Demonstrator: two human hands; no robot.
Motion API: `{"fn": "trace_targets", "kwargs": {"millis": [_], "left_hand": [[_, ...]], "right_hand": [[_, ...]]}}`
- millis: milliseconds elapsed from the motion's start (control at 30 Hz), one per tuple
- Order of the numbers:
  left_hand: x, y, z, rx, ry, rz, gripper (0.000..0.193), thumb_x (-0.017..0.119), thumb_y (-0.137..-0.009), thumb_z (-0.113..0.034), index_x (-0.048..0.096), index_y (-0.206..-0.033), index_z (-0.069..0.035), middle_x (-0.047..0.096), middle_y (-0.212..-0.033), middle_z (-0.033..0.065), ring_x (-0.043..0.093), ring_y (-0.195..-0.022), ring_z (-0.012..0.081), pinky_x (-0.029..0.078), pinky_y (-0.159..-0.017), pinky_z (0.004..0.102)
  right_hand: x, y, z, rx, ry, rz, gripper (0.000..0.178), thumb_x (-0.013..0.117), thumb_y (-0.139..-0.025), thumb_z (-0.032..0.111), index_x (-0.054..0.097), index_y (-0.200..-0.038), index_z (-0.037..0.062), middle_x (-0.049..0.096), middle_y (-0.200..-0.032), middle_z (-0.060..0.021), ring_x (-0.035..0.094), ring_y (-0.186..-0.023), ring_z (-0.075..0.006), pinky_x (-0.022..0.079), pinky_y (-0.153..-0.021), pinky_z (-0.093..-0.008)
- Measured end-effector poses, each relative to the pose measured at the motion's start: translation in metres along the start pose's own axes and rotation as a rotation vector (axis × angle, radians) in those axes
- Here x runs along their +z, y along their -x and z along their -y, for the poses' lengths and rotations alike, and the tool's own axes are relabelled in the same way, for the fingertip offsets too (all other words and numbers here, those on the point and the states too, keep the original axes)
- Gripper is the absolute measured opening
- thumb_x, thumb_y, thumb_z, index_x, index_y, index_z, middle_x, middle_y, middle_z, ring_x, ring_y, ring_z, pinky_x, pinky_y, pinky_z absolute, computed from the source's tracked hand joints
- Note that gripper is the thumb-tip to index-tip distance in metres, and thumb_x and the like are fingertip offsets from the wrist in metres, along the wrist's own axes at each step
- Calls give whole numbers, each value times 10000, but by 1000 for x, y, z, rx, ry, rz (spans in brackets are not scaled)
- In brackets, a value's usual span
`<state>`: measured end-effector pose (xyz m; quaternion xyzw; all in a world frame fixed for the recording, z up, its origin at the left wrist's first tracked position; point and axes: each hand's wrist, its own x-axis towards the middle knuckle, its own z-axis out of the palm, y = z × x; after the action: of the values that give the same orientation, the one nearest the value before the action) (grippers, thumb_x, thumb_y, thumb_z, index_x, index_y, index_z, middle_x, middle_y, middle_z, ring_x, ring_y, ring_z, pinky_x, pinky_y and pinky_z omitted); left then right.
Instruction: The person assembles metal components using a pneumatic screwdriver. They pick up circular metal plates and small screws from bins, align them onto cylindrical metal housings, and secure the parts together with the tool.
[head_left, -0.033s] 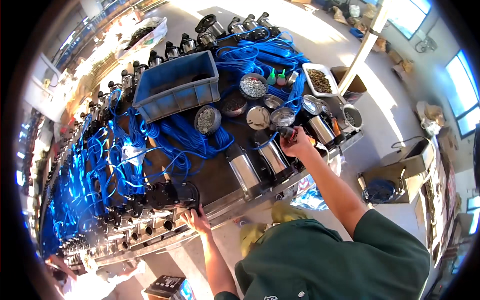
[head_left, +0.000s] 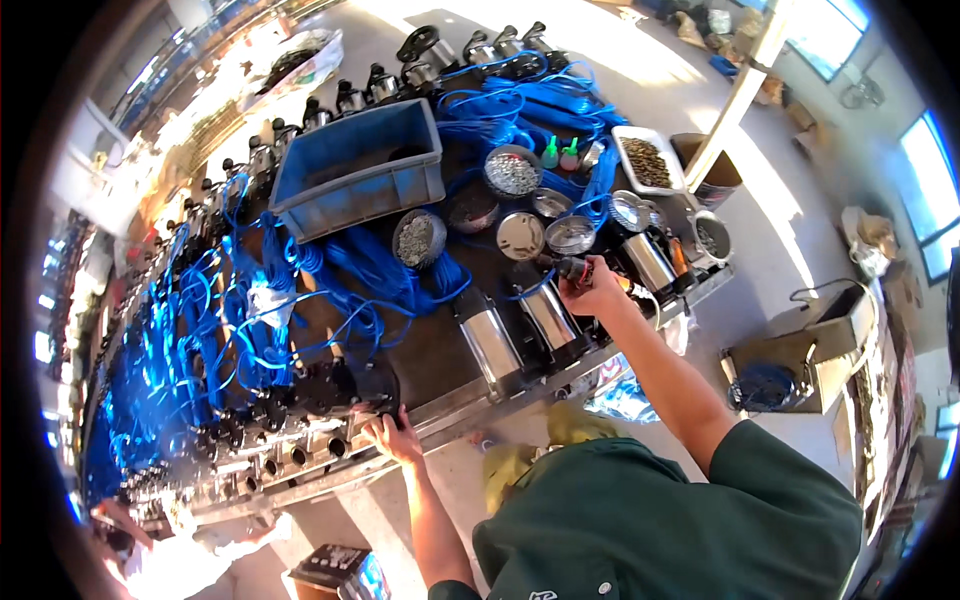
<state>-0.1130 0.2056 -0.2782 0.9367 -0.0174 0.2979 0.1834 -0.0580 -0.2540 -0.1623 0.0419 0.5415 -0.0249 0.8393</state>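
My right hand (head_left: 592, 288) is closed around a dark hand tool (head_left: 572, 268) with some red on it; its full shape is hidden by the fingers. The tool is above a silver pump with black ends (head_left: 548, 316) lying near the table's front edge. Another silver pump (head_left: 489, 340) lies just left of that one. Further left, my left hand (head_left: 394, 438) is at the table edge, thumb and fingers apart around the near end of a dark pump (head_left: 372, 388) with a black round part.
A blue-grey crate (head_left: 360, 190) stands behind, among blue cable coils (head_left: 375, 270). Bowls of small metal parts (head_left: 513, 173) and a white tray (head_left: 648, 160) sit at the back right. Pumps line the far and left edges. A person in white (head_left: 190, 560) is at lower left.
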Motion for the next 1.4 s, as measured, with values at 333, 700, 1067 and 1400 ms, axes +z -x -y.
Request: {"fn": "trace_targets", "kwargs": {"millis": [333, 700, 1067, 1400], "left_hand": [[-80, 38, -95, -283, -132, -7, 160, 699, -770, -101, 589, -850, -18, 579, -862, 116, 491, -954, 330, 383, -887, 440], [-42, 22, -86, -1214, 1123, 198, 102, 625, -890, -119, 613, -838, -32, 630, -732, 42, 586, -662, 107, 469, -601, 257], [38, -31, -58, -1310, 1966, 885, 361, 463, -988, -345, 562, -1054, -4, 575, -774, 68, 559, -722, 207, 497, -809, 401], [-12, 30, -103, -936, 1213, 639, 297, 476, -988, -201, 619, -833, 8, 648, -779, 38, 541, -721, 87, 437, -684, 251]], "right_hand": [[-53, 22, -75, -621, 1482, 708, 369, 671, -807, 376, 573, -890, 31, 609, -896, -133, 611, -817, -234, 526, -685, -341], [-59, 21, -168, -1334, 2072, 1178, 303, 750, -621, 228, 607, -827, 56, 642, -738, -104, 620, -678, -339, 505, -625, -406], [-61, 179, -122, -426, 976, 289, 126, 619, -722, 82, 618, -812, -6, 625, -765, -89, 605, -715, -166, 489, -712, -275], [-115, 100, -88, -359, 649, 1, 172, 613, -797, 191, 633, -892, 48, 679, -862, -66, 648, -793, -207, 526, -785, -332]]}}
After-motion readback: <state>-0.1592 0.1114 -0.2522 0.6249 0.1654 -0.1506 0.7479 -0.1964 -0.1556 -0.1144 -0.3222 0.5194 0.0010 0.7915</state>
